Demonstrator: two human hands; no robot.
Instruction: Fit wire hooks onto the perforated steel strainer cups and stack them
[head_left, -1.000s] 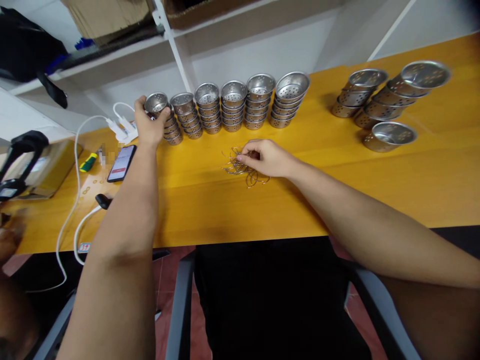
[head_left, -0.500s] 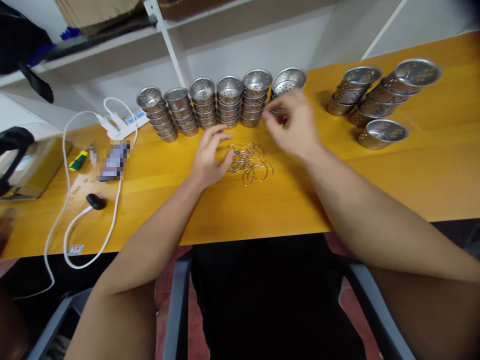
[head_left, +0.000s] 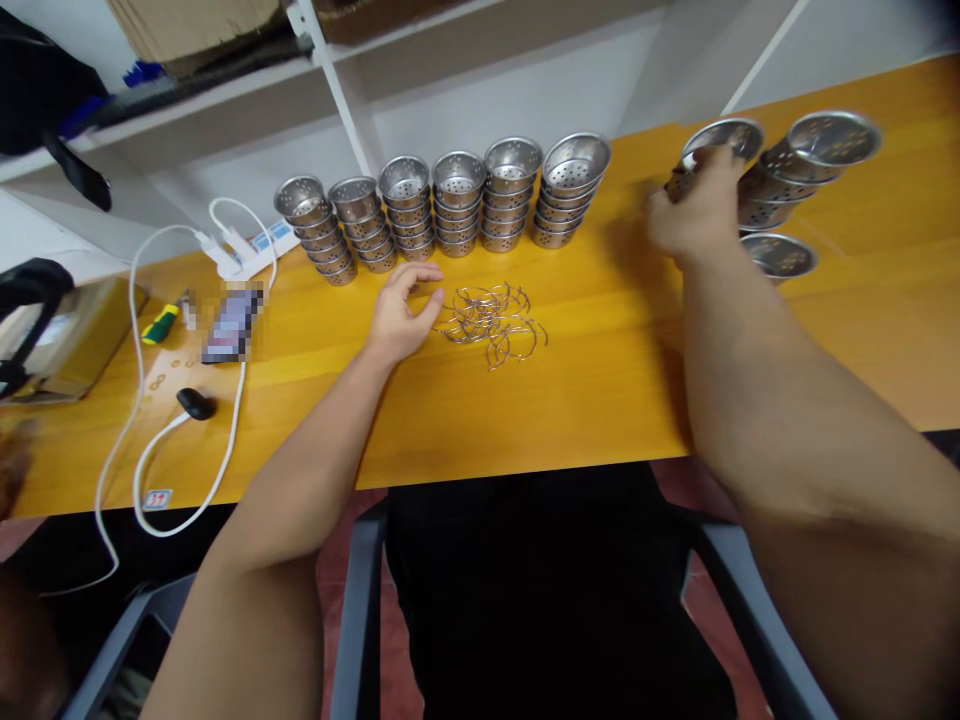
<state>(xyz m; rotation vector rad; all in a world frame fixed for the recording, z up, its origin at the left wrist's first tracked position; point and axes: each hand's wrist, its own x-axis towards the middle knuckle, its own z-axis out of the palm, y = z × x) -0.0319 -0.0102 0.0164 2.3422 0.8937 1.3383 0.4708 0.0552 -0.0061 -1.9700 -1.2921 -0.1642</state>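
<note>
My right hand [head_left: 696,210] is closed around the near side of a stack of perforated metal cups [head_left: 739,135] on the right, its fingers up by the rim. The hand is slightly blurred and hides most of that stack. My left hand [head_left: 405,315] rests on the table, fingers apart and curved, holding nothing. Just right of it lies a loose tangle of thin curved wires [head_left: 487,315]. Beside my right hand stand another leaning stack of perforated cups [head_left: 814,160] and, partly behind my wrist, a single cup [head_left: 784,258].
Several stacks of perforated cups [head_left: 459,200] line the table's back edge. At left are a power strip [head_left: 259,255], a phone [head_left: 234,325], a yellow-green tool handle [head_left: 160,325], a black plug-like object [head_left: 196,403] and a white cable [head_left: 232,430]. A cardboard box [head_left: 90,340] sits farther left.
My right hand has moved right, from the end of the back row to the stack of cups on the right. My left hand has shifted slightly left, away from the wires.
</note>
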